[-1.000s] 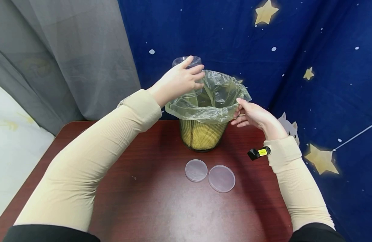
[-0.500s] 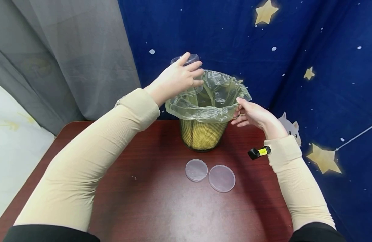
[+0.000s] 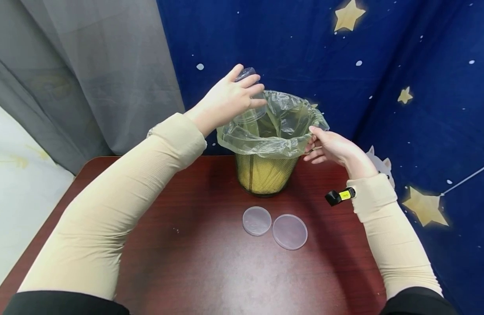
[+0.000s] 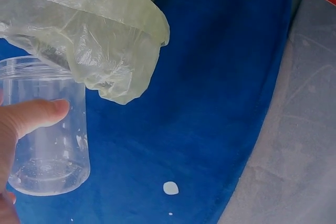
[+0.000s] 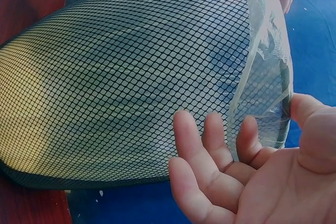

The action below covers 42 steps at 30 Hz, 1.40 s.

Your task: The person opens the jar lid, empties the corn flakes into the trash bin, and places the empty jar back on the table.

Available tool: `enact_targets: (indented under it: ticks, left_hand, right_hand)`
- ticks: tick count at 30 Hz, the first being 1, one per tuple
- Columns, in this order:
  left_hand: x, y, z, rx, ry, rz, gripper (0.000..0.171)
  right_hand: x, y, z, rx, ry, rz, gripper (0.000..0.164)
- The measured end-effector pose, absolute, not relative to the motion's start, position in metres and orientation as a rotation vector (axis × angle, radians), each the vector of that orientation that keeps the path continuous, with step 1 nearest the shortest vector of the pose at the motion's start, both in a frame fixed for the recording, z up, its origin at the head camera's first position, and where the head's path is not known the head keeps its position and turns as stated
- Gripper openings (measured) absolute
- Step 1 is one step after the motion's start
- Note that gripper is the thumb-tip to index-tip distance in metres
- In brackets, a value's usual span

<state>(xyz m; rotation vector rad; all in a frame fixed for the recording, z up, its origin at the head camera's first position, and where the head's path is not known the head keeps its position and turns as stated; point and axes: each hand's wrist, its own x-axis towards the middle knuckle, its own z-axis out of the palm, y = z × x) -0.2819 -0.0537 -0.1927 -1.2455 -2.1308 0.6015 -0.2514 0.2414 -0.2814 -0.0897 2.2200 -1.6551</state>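
My left hand (image 3: 230, 99) grips a clear plastic jar (image 4: 50, 142) at the left side of the bin's mouth. The jar is tipped over, its threaded mouth toward the bag and its base up; some small drops or specks show inside it. A black mesh wastebasket (image 3: 263, 175) stands on the table, lined with a thin yellowish plastic bag (image 3: 261, 146) folded over its rim. My right hand (image 3: 332, 148) pinches the bag and rim on the right, thumb on top, the other fingers loosely bent beside the mesh (image 5: 142, 93).
Two clear round lids, a smaller one (image 3: 257, 221) and a larger one (image 3: 290, 232), lie on the dark red table (image 3: 210, 262) before the basket. A blue star-patterned curtain (image 3: 289, 43) hangs close behind, with a grey curtain (image 3: 100, 70) to the left.
My left hand has turned the jar further over, so its base has swung up and its mouth leans more into the bag. The right hand keeps its hold on the rim.
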Motion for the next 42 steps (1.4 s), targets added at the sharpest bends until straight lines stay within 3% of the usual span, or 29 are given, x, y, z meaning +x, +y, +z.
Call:
enact_targets:
  ticks: [15, 25, 42]
  left_hand:
    - [-0.282, -0.063, -0.190, -1.146, -2.194, 0.442, 0.055]
    - [-0.283, -0.077, -0.192, -1.091, -2.243, 0.331, 0.075]
    - [-0.283, -0.091, -0.200, -0.835, -2.362, 0.111, 0.080]
  right_hand:
    - [-0.252, 0.245, -0.278, -0.078, 2.261, -1.623, 0.048]
    - [-0.253, 0.246, -0.277, -0.083, 2.267, -1.606, 0.049]
    - [-0.254, 0.249, -0.277, -0.073, 2.246, -1.625, 0.048]
